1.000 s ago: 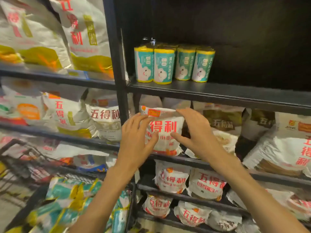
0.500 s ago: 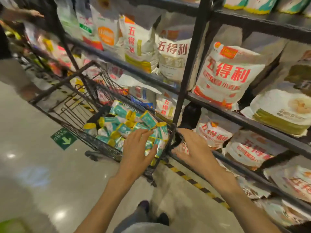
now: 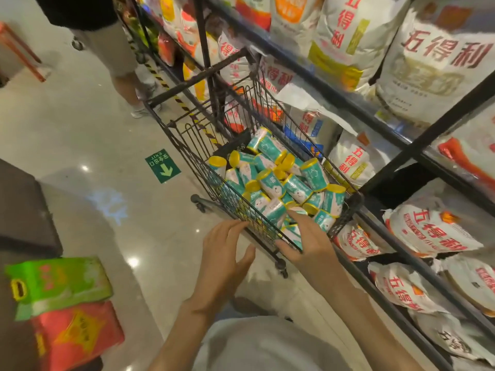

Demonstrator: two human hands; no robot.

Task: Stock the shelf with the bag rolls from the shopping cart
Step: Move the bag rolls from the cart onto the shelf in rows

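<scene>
Several teal bag rolls with yellow ends lie piled in the near end of a black wire shopping cart, which stands against the black shelf unit. My right hand reaches over the cart's near corner, fingers straight and spread, its fingertips on the nearest rolls. A roll shows between its thumb and fingers behind the wire. My left hand hovers just outside the cart's near rim with fingers spread, holding nothing. The shelf level with the stocked rolls is out of view.
Large white flour bags fill the shelves on the right. Another person's legs stand beyond the cart in the aisle. A green box and a red box sit at lower left. A green exit sticker marks the floor.
My view swung down from the shelf with the stocked rolls to the cart. Both hands dropped from the flour bags; my right hand now reaches into the cart, the left sits outside its rim.
</scene>
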